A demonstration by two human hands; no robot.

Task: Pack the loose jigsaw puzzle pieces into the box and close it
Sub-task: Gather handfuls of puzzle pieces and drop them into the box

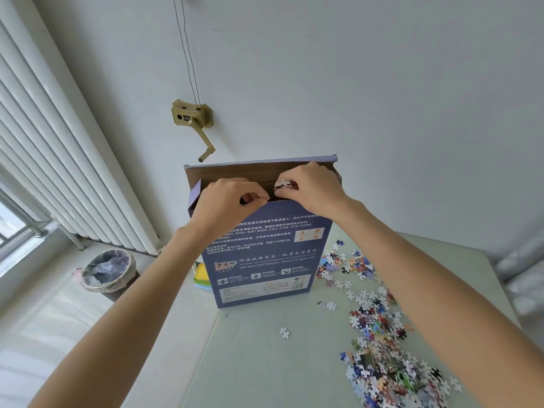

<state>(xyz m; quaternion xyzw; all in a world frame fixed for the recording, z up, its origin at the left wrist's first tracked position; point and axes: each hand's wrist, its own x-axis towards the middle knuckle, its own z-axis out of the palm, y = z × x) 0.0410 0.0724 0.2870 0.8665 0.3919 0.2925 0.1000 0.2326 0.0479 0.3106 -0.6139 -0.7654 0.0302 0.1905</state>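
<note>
A purple puzzle box [265, 254] is stood upright on the white table [265, 363], its top flap open. Its front top edge is pinched by the left hand [226, 201]. A few puzzle pieces [282, 185] are gripped over the opening by the right hand [312, 187]. Loose puzzle pieces [379, 348] are scattered at 4 o'clock of the box.

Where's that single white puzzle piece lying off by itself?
The lone white piece lies on the pale table, in front of the upright purple box and left of the big pile of loose pieces, touching nothing.
</note>
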